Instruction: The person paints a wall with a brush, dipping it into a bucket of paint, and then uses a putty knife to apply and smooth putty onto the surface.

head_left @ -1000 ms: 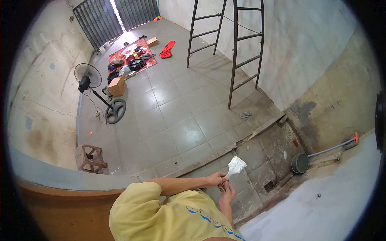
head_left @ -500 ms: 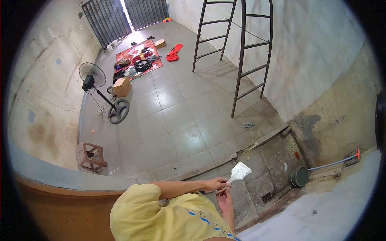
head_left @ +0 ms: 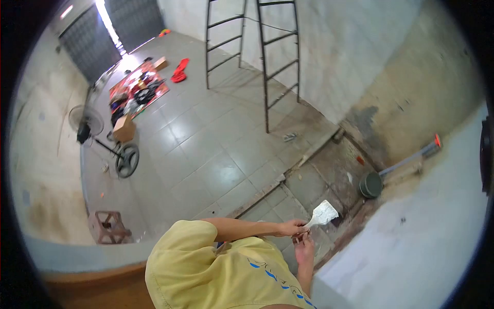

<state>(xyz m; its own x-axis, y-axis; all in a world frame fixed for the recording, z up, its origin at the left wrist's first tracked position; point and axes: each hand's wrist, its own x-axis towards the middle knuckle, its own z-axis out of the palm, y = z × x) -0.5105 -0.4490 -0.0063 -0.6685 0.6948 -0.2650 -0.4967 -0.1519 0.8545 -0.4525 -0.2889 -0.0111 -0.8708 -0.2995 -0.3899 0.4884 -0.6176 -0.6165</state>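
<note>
A wide flat paintbrush (head_left: pixel 323 213), its head coated in white, points up and to the right in front of me. My left hand (head_left: pixel 291 228) is closed around its pale handle. Just below, my right hand (head_left: pixel 304 249) has its fingers bent in at the lower end of the handle, close against the left fingers. Part of the handle is hidden by the fingers. Beyond the brush head lies the stained, lower strip of floor (head_left: pixel 309 183).
A dark bucket (head_left: pixel 370 185) stands by the wall near a long-handled brush (head_left: pixel 411 159). A metal ladder (head_left: pixel 266 77) stands on the tiles. Farther left are a fan (head_left: pixel 126 159), a stool (head_left: pixel 110 226), a cardboard box (head_left: pixel 124 129) and clothes on a red mat (head_left: pixel 163 88).
My view has turned right, so the room shifts left in it. Both hands and the paintbrush now appear farther right, with the brush tilted more to the right. The grip looks the same.
</note>
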